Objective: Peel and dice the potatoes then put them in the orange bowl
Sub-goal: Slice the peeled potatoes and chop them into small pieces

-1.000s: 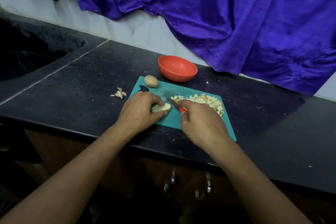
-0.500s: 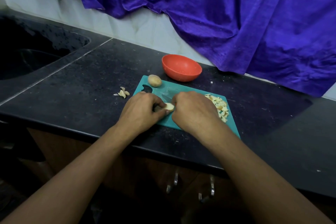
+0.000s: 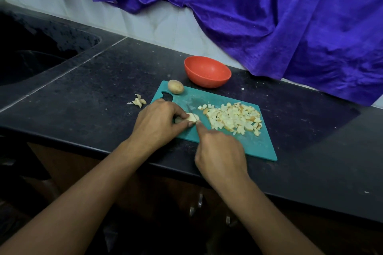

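Dicing is the step in hand, by the look of it. The left hand (image 3: pixel 157 124) sits on the green cutting board (image 3: pixel 259 145), and its fingers (image 3: pixel 178 113) curl round a small peeled potato piece (image 3: pixel 192 117) to pin it down. The right hand (image 3: pixel 219 151) is closed tight round the knife (image 3: pixel 190 108); the handle is hidden inside the fist, and the blade stands right beside the potato piece, touching it or nearly so. A big heap of cut bits (image 3: pixel 234 118) lies on the board just to the right of the blade. One whole potato (image 3: pixel 175 86), with its skin on, waits at the far left corner of the board. The orange bowl (image 3: pixel 207 71) sits on the black counter (image 3: pixel 103 89) just behind the board, and no potato shows inside it. A few peels (image 3: pixel 139 101) lie on the counter to the left. The next move likely needs the blade pushed straight down through the piece, with the left fingertips kept back from the edge. After that, the whole potato needs peeling and cutting, and all the bits must go into the bowl.
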A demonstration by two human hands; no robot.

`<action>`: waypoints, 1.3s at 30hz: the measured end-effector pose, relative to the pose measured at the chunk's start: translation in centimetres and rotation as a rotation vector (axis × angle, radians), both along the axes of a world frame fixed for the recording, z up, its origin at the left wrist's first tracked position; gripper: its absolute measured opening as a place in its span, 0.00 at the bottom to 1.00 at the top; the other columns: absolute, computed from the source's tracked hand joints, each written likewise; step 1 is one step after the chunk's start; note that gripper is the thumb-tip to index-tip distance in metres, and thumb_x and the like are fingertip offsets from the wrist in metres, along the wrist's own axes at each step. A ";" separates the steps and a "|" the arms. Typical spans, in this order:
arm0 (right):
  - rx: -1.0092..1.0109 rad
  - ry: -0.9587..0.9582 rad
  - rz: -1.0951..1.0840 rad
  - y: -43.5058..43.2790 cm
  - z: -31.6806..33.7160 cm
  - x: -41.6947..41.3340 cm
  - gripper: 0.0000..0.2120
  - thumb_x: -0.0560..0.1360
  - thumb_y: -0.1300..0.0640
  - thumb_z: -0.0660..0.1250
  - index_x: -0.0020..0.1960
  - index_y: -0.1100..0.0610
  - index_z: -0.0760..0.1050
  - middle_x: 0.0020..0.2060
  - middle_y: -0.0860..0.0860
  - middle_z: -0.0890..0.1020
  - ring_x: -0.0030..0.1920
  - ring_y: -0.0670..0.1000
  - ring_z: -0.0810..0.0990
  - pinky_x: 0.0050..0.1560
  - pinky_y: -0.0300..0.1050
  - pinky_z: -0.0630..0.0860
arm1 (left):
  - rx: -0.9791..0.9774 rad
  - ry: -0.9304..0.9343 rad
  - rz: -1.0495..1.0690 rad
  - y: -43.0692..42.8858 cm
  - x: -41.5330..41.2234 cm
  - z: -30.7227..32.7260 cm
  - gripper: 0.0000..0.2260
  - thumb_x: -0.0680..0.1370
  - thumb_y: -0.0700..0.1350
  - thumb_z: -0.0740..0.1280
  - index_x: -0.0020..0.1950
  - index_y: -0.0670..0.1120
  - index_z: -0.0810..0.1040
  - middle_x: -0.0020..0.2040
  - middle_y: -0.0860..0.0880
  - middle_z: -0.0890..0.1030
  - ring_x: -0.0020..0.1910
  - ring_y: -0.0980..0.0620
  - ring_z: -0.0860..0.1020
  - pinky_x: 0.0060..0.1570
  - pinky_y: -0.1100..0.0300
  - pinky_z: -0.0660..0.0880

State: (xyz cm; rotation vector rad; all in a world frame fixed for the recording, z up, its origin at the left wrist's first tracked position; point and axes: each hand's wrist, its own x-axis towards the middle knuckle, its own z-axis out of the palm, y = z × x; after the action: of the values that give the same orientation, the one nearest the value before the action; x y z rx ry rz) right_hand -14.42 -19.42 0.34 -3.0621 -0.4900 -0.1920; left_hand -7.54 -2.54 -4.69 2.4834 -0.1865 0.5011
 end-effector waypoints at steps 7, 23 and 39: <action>0.030 0.103 -0.039 -1.3 2.5 1.0 0.22 0.82 0.54 0.61 0.75 0.44 0.71 0.52 0.50 0.81 0.48 0.52 0.78 0.45 0.49 0.75 | 0.008 -0.002 -0.013 0.0 0.0 0.0 0.17 0.71 0.68 0.70 0.52 0.60 0.85 0.51 0.60 0.85 0.54 0.57 0.79 0.55 0.50 0.79; -0.039 0.047 -0.032 0.9 1.0 -0.6 0.25 0.81 0.56 0.62 0.77 0.52 0.65 0.52 0.53 0.81 0.50 0.56 0.81 0.43 0.49 0.71 | -0.041 -0.053 -0.038 0.3 -0.6 -0.1 0.07 0.73 0.54 0.76 0.48 0.54 0.87 0.49 0.60 0.86 0.51 0.56 0.81 0.55 0.51 0.78; 0.122 0.251 -0.053 -0.7 5.2 5.1 0.16 0.78 0.55 0.66 0.62 0.42 0.82 0.60 0.49 0.83 0.59 0.54 0.80 0.58 0.49 0.78 | -0.010 -0.056 -0.068 0.4 -0.9 0.2 0.08 0.75 0.55 0.75 0.50 0.54 0.87 0.50 0.58 0.84 0.51 0.56 0.80 0.54 0.51 0.78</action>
State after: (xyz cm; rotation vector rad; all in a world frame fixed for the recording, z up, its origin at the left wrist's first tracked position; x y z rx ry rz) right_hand -9.32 -20.12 5.50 -2.9243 -0.3675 0.1540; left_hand -8.48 -2.14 -4.48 2.4457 -0.2885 0.5414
